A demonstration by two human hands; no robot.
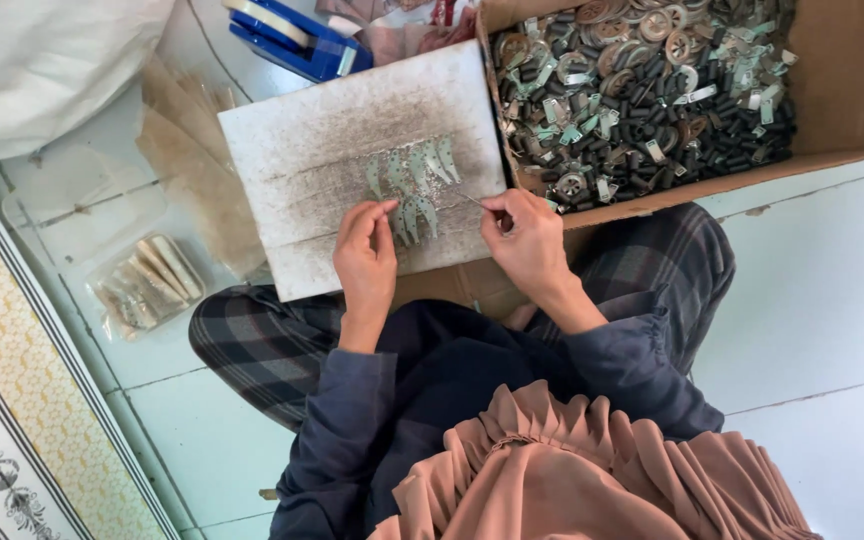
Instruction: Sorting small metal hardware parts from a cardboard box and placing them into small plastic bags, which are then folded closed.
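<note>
A worn white board (322,150) rests across my lap. Several small pale green metal pieces (410,170) lie in rows on it. My left hand (365,258) reaches onto the board, fingertips touching the lower row of pieces. My right hand (524,235) pinches a thin metal pin (473,200) between thumb and fingers, its tip pointing toward the pieces. Just beyond my right hand stands a cardboard box (842,90) filled with several dark cylinders, round metal discs and green clips.
A blue tape dispenser (297,40) lies beyond the board. A clear bag of packed pieces (147,282) sits on the tiled floor at left, beside brown paper sheets (187,150). A white sack (42,60) fills the top left. A patterned mat (12,400) borders the left edge.
</note>
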